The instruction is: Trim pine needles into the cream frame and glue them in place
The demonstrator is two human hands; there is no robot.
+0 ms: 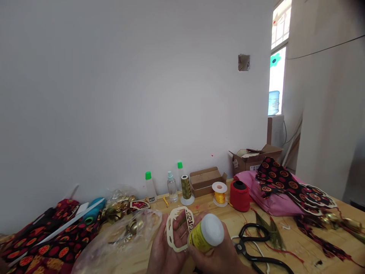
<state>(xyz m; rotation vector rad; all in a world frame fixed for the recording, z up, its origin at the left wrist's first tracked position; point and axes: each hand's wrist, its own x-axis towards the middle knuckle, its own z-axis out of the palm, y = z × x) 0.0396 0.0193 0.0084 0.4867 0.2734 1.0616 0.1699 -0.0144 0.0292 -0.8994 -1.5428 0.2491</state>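
My left hand (165, 253) holds a pale cut-out frame piece (179, 232) with a fretwork edge, fingers curled behind it. My right hand (219, 257) grips a yellow glue bottle (205, 233) with a white cap, its end close against the frame piece. Both hands sit low at the front of the wooden table (296, 243), partly cut off by the picture's bottom edge. Black scissors (256, 243) lie just right of my right hand.
A red thread spool (240, 195), a yellow spool (219, 194) and a gold-green spool (186, 187) stand behind the hands, with small bottles (172, 187) and a cardboard box (205, 180). A clear plastic bag (119, 239) and patterned fabric (42, 243) lie left; pink and patterned cloth (281, 188) right.
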